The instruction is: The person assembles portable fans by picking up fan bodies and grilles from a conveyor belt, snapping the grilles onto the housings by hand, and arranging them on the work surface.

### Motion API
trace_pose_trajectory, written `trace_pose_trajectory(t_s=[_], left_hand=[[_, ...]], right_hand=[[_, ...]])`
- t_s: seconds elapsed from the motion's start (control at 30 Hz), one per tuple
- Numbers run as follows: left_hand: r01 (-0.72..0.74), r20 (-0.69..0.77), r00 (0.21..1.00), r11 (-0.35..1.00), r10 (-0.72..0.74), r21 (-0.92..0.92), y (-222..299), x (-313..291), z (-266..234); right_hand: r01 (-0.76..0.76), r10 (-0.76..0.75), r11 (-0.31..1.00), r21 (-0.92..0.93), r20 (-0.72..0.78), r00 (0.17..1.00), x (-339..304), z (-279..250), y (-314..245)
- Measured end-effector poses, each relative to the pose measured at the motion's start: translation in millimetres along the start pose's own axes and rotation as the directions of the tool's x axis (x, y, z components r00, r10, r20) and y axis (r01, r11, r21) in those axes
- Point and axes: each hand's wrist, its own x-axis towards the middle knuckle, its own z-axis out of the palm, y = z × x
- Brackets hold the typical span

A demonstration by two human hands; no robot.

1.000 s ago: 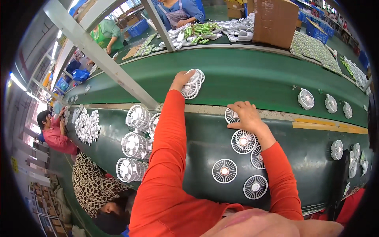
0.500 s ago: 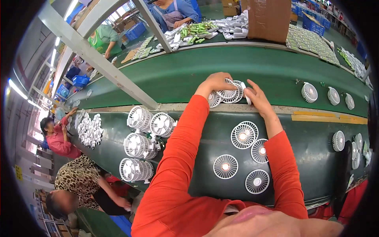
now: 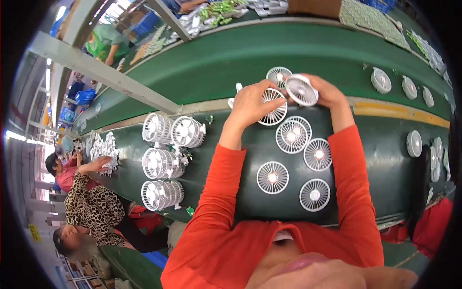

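My left hand [image 3: 251, 105] is closed on a white round fan grille [image 3: 275, 111], its thumb lying across the spokes. In my right hand [image 3: 326, 91] is a second white fan grille [image 3: 301, 90], tilted and gripped by its far right rim. Just beyond both hands, another grille [image 3: 278, 75] lies on the green conveyor belt. A small white part [image 3: 238, 87] shows behind my left hand, mostly hidden. Nearer me on the dark table are several more grilles: an overlapping pair [image 3: 293, 134], one beside it [image 3: 318, 154], and two below, left [image 3: 272, 177] and right [image 3: 314, 195].
White fan housings [image 3: 162, 195] stand in stacked rows to my left. Further right, fan parts sit on the belt [image 3: 380, 80] and table [image 3: 414, 143]. A metal post [image 3: 125, 84] slants across the left. Co-workers sit at the left [image 3: 96, 207] and across the belt [image 3: 107, 43].
Both hands have come back from the belt toward the table edge, each with a grille. The right-hand grille has turned face-up. A co-worker at left has stretched an arm toward the white parts.
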Motion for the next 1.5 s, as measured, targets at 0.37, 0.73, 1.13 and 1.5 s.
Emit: trace_pose_trajectory(t_s=[0.37, 0.73, 1.13, 1.5], left_hand=[[0.001, -0.479, 0.875, 0.991, 0.065, 0.136, -34, -35, 3], [0.140, -0.179, 0.978, 0.973, -0.107, 0.184, -67, 29, 73], [0.097, 0.006, 0.992, 0.748, -0.124, -0.656, -58, 28, 62], [0.021, -0.377, 0.925, 0.981, 0.053, 0.191, -37, -85, 12]], right_hand=[[-0.483, -0.399, 0.294, -0.825, -0.565, 0.722, 16, -13, 41], [-0.441, -0.332, 0.106, -0.891, -0.450, 0.829, 15, -17, 31], [0.005, 0.018, 0.996, 0.090, -0.249, 0.968, 5, -11, 6], [-0.157, 0.121, 0.980, -0.121, -0.256, 0.959, 16, -11, 21]])
